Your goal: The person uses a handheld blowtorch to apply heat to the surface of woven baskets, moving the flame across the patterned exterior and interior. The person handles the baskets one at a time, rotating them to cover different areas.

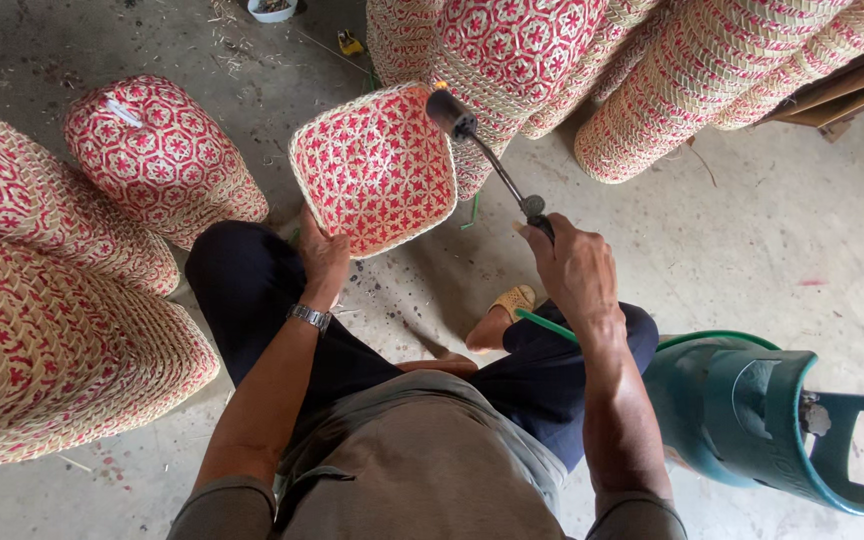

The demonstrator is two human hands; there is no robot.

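My left hand (322, 255) grips the near edge of a square woven basket (374, 167), red and cream, held up with its bottom facing me. My right hand (572, 270) holds a black gas torch (482, 155) by its handle. The torch's nozzle sits at the basket's upper right corner, where a small flame shows. A green hose (542, 325) runs from the torch under my right wrist toward a teal gas cylinder (752, 415) lying at my right. A metal watch is on my left wrist.
Stacks of the same red and cream baskets lie on their sides at the left (52, 300), at the upper left (157, 155) and along the top (652, 70). I sit on a concrete floor with my knees apart. A small white bowl (272, 8) stands at the top.
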